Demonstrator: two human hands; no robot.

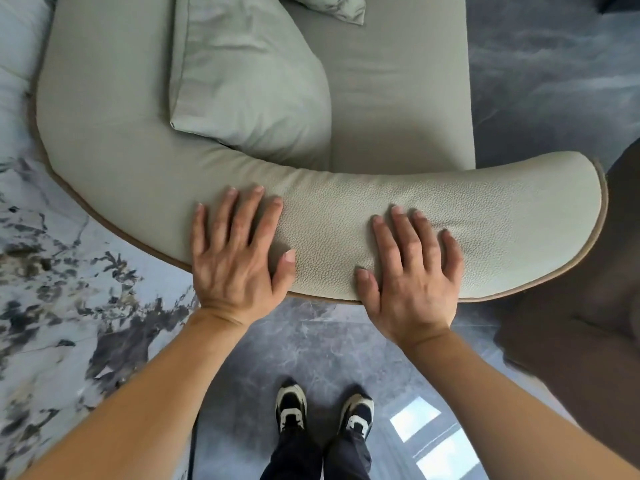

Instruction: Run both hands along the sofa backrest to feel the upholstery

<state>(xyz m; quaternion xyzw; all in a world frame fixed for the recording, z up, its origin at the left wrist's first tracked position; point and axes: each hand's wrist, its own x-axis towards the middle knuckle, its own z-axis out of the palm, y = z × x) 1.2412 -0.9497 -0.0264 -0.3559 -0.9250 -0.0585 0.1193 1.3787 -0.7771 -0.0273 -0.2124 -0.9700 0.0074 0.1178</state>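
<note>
Pebbled, sage-green leather covered the curved sofa backrest (346,216), which swept from the far left of the sofa round to a rounded end at the right, edged along its outer rim by brown piping (485,296). Beyond it, the flat seat (398,98) was seen, with a loose back cushion (249,81) propped against the inner left curve and a smaller pillow (332,6) at the far edge. Dark marbled flooring (311,344) lay under the near rim, where the person's shoes (323,410) were planted. A brown shape at the right edge could not be identified with confidence; it may have been another seat.

Both hands were laid flat on the crown of the backrest, near its right end. The left hand (239,258) was spread wide, palm down, gripping nothing. The right hand (412,275) was likewise open and flat, its heel overhanging the piped rim, nothing held.

The stroke appeared barely begun, since most of the backrest stretched away untouched to the left. From here, contact could be lost if the right hand were carried further right, because little backrest remained before the rounded end. Should the curve be ignored and the hands drawn straight, the palms would slide off the outer rim.
</note>
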